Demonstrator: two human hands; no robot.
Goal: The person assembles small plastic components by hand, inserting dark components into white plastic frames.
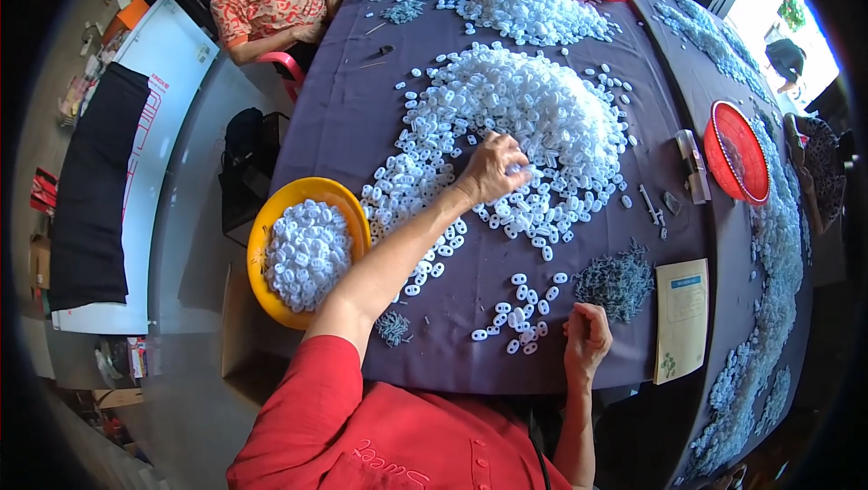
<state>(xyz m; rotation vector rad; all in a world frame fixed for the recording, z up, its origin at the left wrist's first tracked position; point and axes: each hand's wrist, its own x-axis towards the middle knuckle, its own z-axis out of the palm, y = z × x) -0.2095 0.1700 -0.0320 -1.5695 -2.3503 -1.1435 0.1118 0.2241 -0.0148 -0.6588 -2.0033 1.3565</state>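
My left hand (493, 167) reaches across to the near side of a big pile of white oval plastic pieces (542, 110), each with two holes. Its fingers are bent round white pieces at the pile's edge, the fingertips partly hidden. Low on the right, my right hand (588, 336) hovers by the table's front edge with fingers curled together; whatever they may hold is too small to name. Just beyond it lies a heap of small grey-blue parts (616, 284). A small scatter of white pieces (517, 316) lies left of my right hand.
A yellow bowl (262, 296) full of white pieces stands at the table's left edge, near my left forearm. Right are a printed paper envelope (680, 323), a red basket (726, 184) and a slim box (693, 167). Across the table's far left corner sits another person (276, 6).
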